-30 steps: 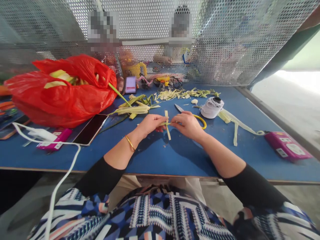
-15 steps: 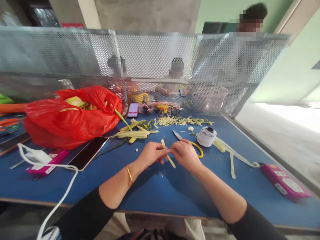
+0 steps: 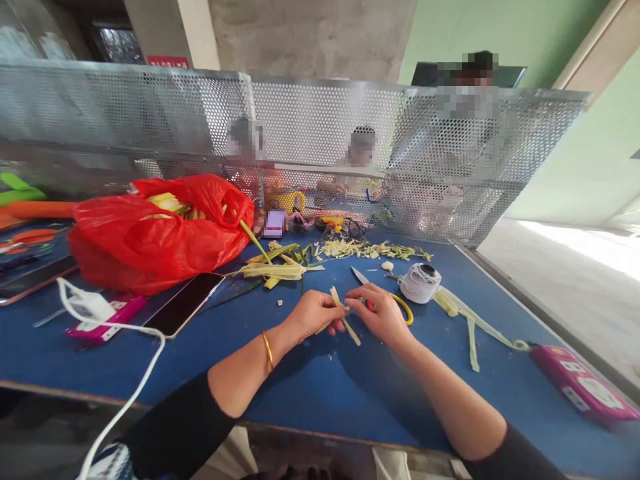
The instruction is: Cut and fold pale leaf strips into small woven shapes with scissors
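Observation:
Both my hands meet over the middle of the blue table. My left hand and my right hand pinch a pale yellow-green leaf strip between their fingertips; the strip slants from upper left to lower right. Just behind my right hand lie scissors with yellow handles, and a spool of white thread stands beside them. A gold bangle sits on my left wrist.
A red plastic bag of leaves sits at the left, with cut leaf strips and scraps behind my hands. A dark phone, pink devices and a white cable lie around. A perforated metal screen backs the table; people sit beyond it.
The camera has tilted upward, showing more of the screen and room. My hands stay together on the strip, which has turned from nearly upright to slanted.

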Demonstrator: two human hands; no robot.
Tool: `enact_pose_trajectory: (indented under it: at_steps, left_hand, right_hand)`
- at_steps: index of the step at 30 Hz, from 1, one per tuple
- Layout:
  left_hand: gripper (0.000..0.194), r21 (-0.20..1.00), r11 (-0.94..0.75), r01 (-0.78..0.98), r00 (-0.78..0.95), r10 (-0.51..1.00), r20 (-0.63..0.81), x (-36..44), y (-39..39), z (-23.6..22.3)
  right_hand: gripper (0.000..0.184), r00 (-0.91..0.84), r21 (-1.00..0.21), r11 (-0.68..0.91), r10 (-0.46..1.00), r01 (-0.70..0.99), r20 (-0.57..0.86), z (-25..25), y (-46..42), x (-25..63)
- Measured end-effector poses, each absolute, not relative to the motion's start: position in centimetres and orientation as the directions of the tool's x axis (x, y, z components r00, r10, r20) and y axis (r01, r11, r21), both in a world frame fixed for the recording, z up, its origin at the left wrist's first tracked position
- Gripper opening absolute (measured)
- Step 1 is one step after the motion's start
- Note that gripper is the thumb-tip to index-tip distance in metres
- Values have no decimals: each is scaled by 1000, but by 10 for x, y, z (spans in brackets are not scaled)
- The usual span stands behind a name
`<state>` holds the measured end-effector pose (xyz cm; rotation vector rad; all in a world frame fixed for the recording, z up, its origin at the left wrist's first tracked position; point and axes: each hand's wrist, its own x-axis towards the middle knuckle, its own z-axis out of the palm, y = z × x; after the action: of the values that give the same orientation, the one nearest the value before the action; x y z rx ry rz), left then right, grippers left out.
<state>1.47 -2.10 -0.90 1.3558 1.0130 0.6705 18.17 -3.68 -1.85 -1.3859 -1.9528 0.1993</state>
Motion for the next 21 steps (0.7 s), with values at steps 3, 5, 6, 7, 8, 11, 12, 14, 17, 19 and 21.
enact_pose_trajectory:
  at_steps: [3,5,6,7,8,11,12,14,17,19,21]
  left_hand:
    - [23,977,94,190,499,848,-178,18,-23,-14]
    - [24,975,83,204,511,841,-178,19,-24,-16]
    - [25,975,78,206,514,840,-176,19,-24,-17]
    - [26,976,71,207,517,839,-170,19,-25,-17]
    - [28,976,62,208,520,838,-165,19,-24,-17]
    - [28,972,48,231,527,834,-166,18,-24,-15]
    - [26,969,46,243,527,832,-172,18,-24,-15]
    - [26,963,28,268,483,861,-160,17,-24,-13]
    - [23,955,-61,291,343,938,-44,13,-22,-10]
    - [17,947,-103,303,256,966,23,10,-20,-9]
    - [24,959,-70,273,213,977,11,8,-18,-8]
  right_hand:
    - [12,-150,-579,427,873,694,464,-19,-39,177]
    - [16,-145,-618,444,869,649,472,-20,-40,174]
    - [18,-133,-629,447,867,636,481,-21,-41,173]
    - [20,-116,-632,447,862,633,493,-21,-41,172]
    - [20,-101,-624,447,855,641,508,-22,-41,171]
    - [21,-133,-559,460,840,690,527,-24,-40,171]
    - [21,-158,-534,467,837,705,524,-23,-40,171]
    - [19,-174,-498,467,833,731,526,-17,-40,174]
    - [21,-50,-467,396,802,791,595,1,-42,189]
    - [24,109,-457,266,758,849,643,17,-45,209]
    - [27,316,-457,18,699,889,642,29,-50,237]
